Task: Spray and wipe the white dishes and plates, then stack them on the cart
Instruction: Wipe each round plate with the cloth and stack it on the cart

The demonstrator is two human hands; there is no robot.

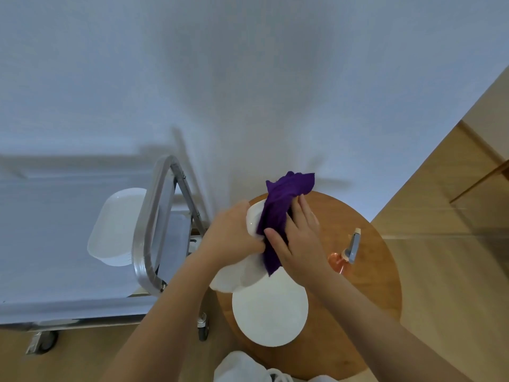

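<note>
A white dish point(252, 223) is gripped by the left hand point(231, 232) above the round table point(371, 271) and wiped with a purple cloth point(278, 213) pressed by the right hand's point(300, 241) straight fingers. Cleaned dishes point(118, 227) are stacked on the cart point(150, 224); plates point(270, 310) are judged left.

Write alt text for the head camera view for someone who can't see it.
Seen from above, a person's left hand grips a white dish while the right hand presses a purple cloth against it, over a round wooden table holding a white plate and an orange spray bottle. To the left, white dishes sit stacked on a metal cart.
</note>
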